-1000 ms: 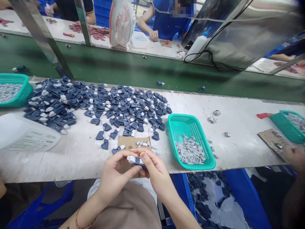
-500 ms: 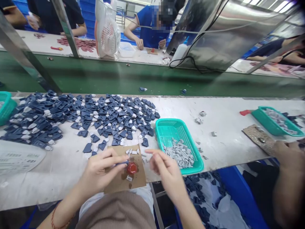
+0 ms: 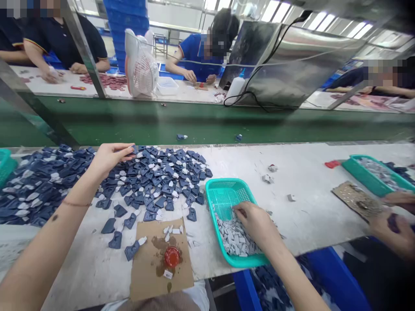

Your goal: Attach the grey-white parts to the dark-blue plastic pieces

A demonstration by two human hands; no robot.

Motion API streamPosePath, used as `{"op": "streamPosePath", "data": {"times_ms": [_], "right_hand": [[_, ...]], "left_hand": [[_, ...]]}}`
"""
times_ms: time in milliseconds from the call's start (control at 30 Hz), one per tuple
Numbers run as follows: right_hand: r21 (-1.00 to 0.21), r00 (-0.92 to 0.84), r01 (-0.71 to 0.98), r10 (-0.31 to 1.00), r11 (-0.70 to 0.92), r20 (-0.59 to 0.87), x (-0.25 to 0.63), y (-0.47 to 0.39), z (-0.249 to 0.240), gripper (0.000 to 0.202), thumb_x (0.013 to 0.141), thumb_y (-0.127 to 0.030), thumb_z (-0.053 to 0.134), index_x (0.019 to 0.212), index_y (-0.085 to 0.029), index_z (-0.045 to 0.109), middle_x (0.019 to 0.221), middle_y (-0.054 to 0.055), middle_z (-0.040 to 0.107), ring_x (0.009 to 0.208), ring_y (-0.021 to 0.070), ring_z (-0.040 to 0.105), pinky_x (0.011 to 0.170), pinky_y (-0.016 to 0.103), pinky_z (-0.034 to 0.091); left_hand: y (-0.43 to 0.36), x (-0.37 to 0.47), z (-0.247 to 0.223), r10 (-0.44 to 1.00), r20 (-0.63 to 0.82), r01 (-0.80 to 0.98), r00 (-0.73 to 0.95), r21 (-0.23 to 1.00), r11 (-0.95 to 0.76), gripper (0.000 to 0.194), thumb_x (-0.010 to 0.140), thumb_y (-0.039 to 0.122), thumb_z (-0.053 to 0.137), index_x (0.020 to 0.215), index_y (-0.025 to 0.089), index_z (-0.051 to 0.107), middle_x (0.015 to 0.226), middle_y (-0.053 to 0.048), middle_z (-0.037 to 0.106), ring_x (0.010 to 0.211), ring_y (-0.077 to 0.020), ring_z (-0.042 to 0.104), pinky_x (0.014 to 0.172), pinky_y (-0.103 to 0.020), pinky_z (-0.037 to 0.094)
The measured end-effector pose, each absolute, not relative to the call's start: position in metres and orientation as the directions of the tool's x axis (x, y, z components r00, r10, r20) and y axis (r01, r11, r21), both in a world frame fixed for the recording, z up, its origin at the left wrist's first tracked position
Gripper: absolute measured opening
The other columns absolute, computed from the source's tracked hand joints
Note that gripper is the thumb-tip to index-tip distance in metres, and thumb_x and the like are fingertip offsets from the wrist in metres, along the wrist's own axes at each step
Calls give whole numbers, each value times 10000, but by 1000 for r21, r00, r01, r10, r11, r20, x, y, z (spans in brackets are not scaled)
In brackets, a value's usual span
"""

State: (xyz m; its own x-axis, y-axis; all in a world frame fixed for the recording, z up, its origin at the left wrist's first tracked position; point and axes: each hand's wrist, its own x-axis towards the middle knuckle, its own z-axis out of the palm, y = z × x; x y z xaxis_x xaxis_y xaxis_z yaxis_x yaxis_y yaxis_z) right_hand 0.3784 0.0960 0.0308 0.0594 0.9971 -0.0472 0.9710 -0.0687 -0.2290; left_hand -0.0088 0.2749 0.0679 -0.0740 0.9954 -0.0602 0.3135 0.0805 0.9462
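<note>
My left hand (image 3: pixel 112 160) reaches over the far side of a heap of navy blue plastic pieces (image 3: pixel 158 172), many with white tabs. Thumb and forefinger pinch one navy piece (image 3: pixel 132 149) there. My right hand (image 3: pixel 254 222) is down in a green basket (image 3: pixel 209 190), fingertips pressed together above small grey pieces (image 3: pixel 233 239); what they hold is too small to make out. Between my arms lies a cardboard sheet (image 3: pixel 145 276) with wet stains. On it are a red round cap-like dish (image 3: pixel 172 257), a small white tag (image 3: pixel 168 274) and several small grey pieces near its far edge.
At the right, a co-worker's hands (image 3: pixel 394 224) are beside another cardboard piece (image 3: pixel 353 198) and green basket (image 3: pixel 366 175). A blue bin (image 3: pixel 340 276) stands below the table edge. Across the green strip (image 3: pixel 210 125) are a bagged fan (image 3: pixel 141 65), a white bottle (image 3: pixel 236 88) and other people.
My left hand has moved from beside the red dish out to the far side of the heap. My right hand has moved from the cardboard's right edge into the green basket. The view has tilted up.
</note>
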Motion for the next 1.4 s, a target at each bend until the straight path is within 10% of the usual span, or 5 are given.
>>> {"op": "streamPosePath", "data": {"times_ms": [533, 733, 1100, 1400], "right_hand": [[-111, -158, 978, 976, 175, 149, 399, 92, 8, 179, 936, -210, 430, 784, -228, 523, 771, 46, 622, 710, 220, 647, 590, 333, 507], [-146, -169, 971, 976, 189, 137, 399, 90, 11, 191, 961, -224, 408, 809, -223, 523, 794, 48, 622, 719, 215, 640, 613, 342, 520], [-320, -35, 945, 994, 68, 107, 390, 90, 19, 214, 935, -218, 447, 987, -191, 653, 965, 105, 694, 897, 255, 675, 781, 394, 554], [-354, -30, 933, 996, 59, 85, 387, 101, 26, 157, 852, -192, 521, 845, -172, 677, 875, 104, 703, 783, 257, 683, 704, 391, 551]], "left_hand": [[431, 42, 35, 986, 39, 868, 163, 470, -162, 339, 908, 308, 583, 1212, 159, 569, 1274, -114, 563, 1102, -256, 579, 916, -484, 494], [435, 101, 29, 907, -35, 753, 419, 573, -325, 316, 909, 308, 584, 1189, 161, 584, 1236, -104, 587, 1064, -242, 598, 892, -459, 512], [387, 104, 59, 973, -121, 191, 196, 978, 83, 174, 888, 162, 590, 1052, 106, 604, 909, -68, 666, 757, -133, 657, 729, -288, 561], [238, 62, 103, 975, -131, -241, 178, 955, 172, 177, 790, 148, 664, 963, 122, 682, 955, -77, 728, 624, -71, 628, 574, -147, 518]]}}
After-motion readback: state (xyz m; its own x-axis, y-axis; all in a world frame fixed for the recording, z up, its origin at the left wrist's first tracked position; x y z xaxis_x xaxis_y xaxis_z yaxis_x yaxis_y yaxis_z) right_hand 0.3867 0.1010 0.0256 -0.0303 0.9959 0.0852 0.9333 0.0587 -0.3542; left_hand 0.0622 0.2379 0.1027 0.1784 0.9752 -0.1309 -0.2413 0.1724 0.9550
